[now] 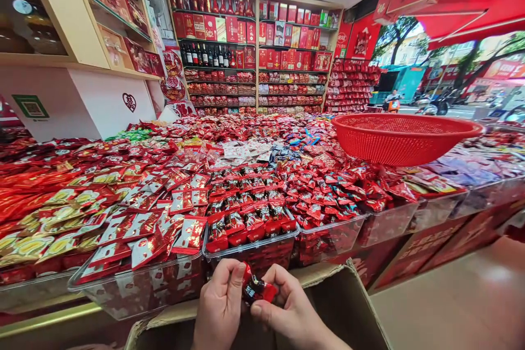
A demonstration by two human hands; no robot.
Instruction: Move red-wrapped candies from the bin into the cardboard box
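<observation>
Between both hands is one wrapped candy (255,289), in a red and black packet with pale lettering. My left hand (223,301) pinches its left end between thumb and fingers. Its right end is gripped by my right hand (289,303), thumb in front. The hands are over an open cardboard box (359,295), whose dark inside shows little. Just beyond them stands a clear plastic bin (250,251) with rows of the same red and black candies (254,213) standing in it.
Neighbouring clear bins hold red-and-white packets (150,229), gold packets (53,224) and small red candies (324,191). A red plastic basket (406,142) rests on the heap at right. Shelves (257,49) with bottles and boxes line the back wall. Tiled floor (455,301) lies at right.
</observation>
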